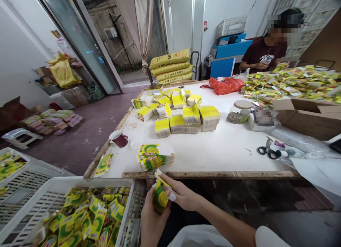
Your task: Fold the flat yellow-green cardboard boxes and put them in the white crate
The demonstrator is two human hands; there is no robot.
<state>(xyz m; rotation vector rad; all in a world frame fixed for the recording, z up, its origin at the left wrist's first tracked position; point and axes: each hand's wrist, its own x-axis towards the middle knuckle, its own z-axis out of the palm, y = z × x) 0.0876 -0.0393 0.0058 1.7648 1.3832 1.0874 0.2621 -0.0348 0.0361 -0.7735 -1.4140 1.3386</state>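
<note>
Just off the table's near edge, my left hand [152,215] is wrapped round a small yellow-and-green packet [161,196] that stands tilted in the palm. My right hand [183,194] closes on the packet's upper side, its thumb and a fingertip covered in white. Beyond both hands lies a fanned stack of flat yellow-and-green packets [154,157] on the white table [213,147]. Below and to the left, a white plastic crate [130,201] holds many filled packets [89,218].
Bundles of yellow-topped cards [177,124] stand mid-table. A maroon mug [119,138] sits at the left edge; black-handled scissors [269,152] lie right. A clear jar [239,112], open carton [309,117], red plastic bag [226,85] and packet heap lie farther back. A co-worker [262,55] sits across.
</note>
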